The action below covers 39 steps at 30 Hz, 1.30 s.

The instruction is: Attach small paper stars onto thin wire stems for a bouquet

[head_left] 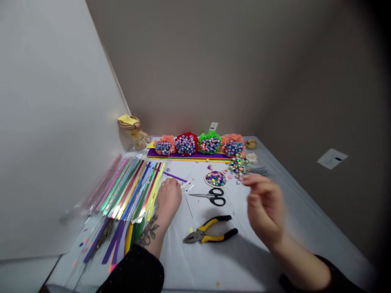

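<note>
My left hand (170, 197) is low over the table, beside the right edge of a row of shiny coloured strips (128, 189) in clear wrapping. Its fingers curl down away from me, and whatever they hold is hidden. Just past its knuckles lie a purple strip (175, 177) and a small white piece (185, 185). My right hand (266, 209) is raised over the right side of the table, slightly blurred. Its fingers are loosely bent, with the thumb apart from the index finger and nothing visible between them. Black-handled scissors (210, 196) and yellow-and-black pliers (210, 230) lie between my hands.
A small dish of colourful beads (215, 178) stands beyond the scissors, with loose beads (240, 165) to its right. Several bead-filled paper flowers (186, 143) line the back on purple sheets (195, 155). A jar (139, 140) stands back left. Paper strips (114, 242) lie front left.
</note>
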### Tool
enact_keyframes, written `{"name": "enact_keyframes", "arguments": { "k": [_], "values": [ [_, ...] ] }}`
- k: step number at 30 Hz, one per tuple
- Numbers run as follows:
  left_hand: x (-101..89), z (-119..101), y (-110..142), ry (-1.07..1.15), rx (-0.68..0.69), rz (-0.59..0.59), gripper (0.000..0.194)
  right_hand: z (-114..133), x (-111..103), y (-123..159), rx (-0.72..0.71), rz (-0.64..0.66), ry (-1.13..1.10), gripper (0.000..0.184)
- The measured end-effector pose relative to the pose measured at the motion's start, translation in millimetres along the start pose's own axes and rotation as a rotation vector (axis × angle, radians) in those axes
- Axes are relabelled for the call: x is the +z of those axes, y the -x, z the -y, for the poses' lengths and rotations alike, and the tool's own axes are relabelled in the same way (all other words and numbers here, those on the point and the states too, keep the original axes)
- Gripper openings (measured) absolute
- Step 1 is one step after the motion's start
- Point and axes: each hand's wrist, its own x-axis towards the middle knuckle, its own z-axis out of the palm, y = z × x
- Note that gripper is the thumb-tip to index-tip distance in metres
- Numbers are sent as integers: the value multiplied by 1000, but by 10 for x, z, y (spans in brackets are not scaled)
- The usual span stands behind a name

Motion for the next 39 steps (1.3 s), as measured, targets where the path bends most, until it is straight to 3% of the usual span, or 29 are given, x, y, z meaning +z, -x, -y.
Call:
{"name": "enact_keyframes", "arguments": {
  "k": [4,6,9,13,21,25,33,39],
  "values": [
    [-50,-95,46,123,57,-16,14,-275,336,63,198,271,-37,27],
    [-37,-158,96,203,110,5,12,-380,452,130,339,347,-43,24],
    [-1,-250,178,264,194,10,12,-472,553,201,572,357,-118,10],
    [8,-329,250,283,323,-12,12,-516,613,203,820,339,-335,22],
    [-28,-353,315,490,372,96,11,-449,608,196,767,345,-331,13],
    [-56,-340,324,490,376,126,15,-434,581,182,793,256,-309,13],
    [-125,-274,291,446,346,99,18,-462,474,68,885,55,-497,18],
    [-114,-264,300,478,338,101,17,-498,419,69,847,127,-499,15]
  ]
}}
